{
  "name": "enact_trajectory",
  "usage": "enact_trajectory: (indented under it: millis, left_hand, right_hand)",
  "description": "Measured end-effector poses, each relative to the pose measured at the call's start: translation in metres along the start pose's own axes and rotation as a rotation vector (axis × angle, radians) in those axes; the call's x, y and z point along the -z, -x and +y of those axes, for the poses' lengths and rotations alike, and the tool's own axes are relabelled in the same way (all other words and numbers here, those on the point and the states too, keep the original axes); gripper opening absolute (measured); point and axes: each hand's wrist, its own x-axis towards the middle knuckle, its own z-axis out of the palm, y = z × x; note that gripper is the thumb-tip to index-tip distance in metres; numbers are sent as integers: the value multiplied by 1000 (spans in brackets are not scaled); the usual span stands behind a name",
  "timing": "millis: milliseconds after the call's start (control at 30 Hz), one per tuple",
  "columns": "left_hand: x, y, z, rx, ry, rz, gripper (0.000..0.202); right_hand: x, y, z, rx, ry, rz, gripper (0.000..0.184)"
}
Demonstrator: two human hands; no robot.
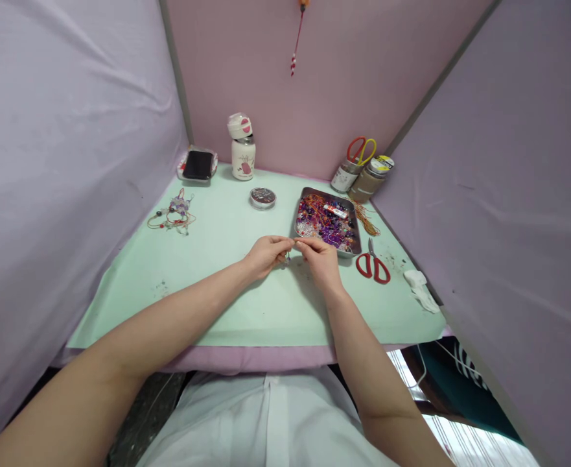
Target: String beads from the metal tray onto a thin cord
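From here, L hand [267,257] & R hand [320,257] are pinched closed, almost tip to tip, by the tray's [358,251] near edge; L has a small dangling bit [288,258], can't tell what R has. Tray's full of mixed beads [321,224] + thread, small tube [336,211] on top. Behind: round case [262,203] w/ dark stuff, then jar [344,179] w/ red & yellow handles [367,150].
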Motion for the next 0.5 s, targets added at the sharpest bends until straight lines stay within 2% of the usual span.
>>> enact_trajectory:
  millis: [167, 367, 500]
  left_hand:
    - [-1, 0, 1, -13, 9, -12, 18]
    - [-3, 0, 3, -5, 57, 11, 18]
    - [-2, -2, 2, -9, 69, 40, 16]
  right_hand:
    - [0, 0, 0, 2, -8, -4, 23]
    - [1, 1, -3, -43, -54, 14, 28]
    - [0, 1, -5, -38, -80, 37, 26]
